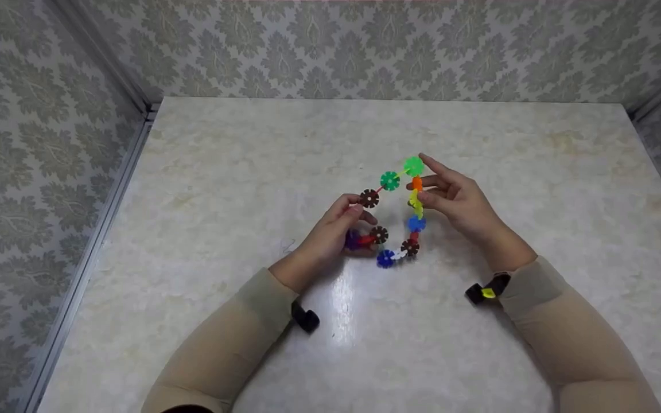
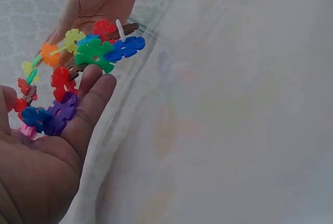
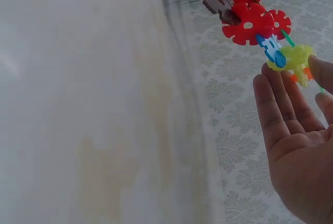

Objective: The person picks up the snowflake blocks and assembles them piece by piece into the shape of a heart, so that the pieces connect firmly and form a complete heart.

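Note:
A loop of notched plastic snowflake discs, with a bright green disc (image 1: 413, 166) at its far corner, is held up between the two hands. My left hand (image 1: 330, 226) grips the loop's left side, thumb and forefinger at a brown disc (image 1: 369, 198). In the left wrist view, a purple disc (image 2: 62, 114) lies against that hand's fingers. My right hand (image 1: 465, 206) pinches the right side around a yellow disc (image 1: 415, 199) and an orange disc (image 1: 418, 183). At the near end hang a dark blue disc (image 1: 385, 258) and another brown disc (image 1: 410, 247). The left palm hides some discs.
Beneath the hands is a pale marbled table (image 1: 221, 172). Patterned wall panels (image 1: 342, 51) stand behind it and at both sides, with a metal rail (image 1: 95, 241) along the left edge. Dark wrist straps (image 1: 306, 317) show at both sleeves.

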The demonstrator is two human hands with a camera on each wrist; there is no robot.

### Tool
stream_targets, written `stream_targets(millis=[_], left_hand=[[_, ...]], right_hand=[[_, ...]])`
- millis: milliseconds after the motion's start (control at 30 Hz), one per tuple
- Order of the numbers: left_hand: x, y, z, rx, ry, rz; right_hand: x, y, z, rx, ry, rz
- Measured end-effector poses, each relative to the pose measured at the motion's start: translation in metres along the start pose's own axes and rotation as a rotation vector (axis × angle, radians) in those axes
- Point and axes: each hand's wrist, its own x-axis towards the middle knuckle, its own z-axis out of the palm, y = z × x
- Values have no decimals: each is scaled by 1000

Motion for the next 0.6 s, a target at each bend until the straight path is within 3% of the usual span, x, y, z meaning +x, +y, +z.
stream_targets(millis=[600], left_hand=[[-1, -1, 0, -34, -5, 0]], right_hand=[[-1, -1, -2, -52, 12, -30]])
